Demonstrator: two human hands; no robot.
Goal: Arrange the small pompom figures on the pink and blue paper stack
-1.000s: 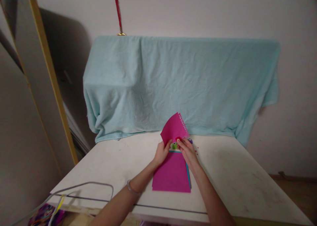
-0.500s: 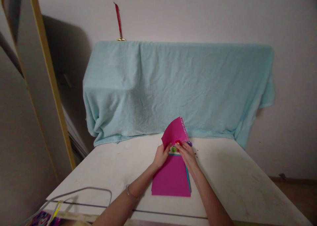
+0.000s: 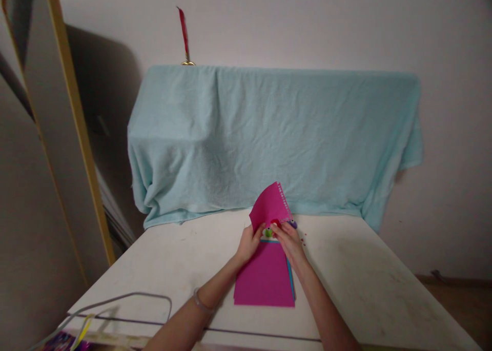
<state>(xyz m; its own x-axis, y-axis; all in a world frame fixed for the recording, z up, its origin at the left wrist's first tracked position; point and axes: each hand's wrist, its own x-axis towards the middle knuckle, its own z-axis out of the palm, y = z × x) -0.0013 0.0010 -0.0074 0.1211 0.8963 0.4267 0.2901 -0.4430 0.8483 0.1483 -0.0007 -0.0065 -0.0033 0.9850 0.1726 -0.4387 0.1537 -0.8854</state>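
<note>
Matt pink paper sheet (image 3: 265, 279), crumpled cloth (image 3: 269, 136)

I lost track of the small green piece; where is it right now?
The green piece sits mid-table in the head view, between the left hand and right hand, just under the lifted pink sheet.

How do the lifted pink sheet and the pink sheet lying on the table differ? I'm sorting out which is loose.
The lifted pink sheet stands tilted up off the table, pinched by the left hand and right hand; the flat pink sheet lies on a stack. The lifted one shows a perforated white-dotted edge; the flat one shows none. Both are the same magenta.
</note>
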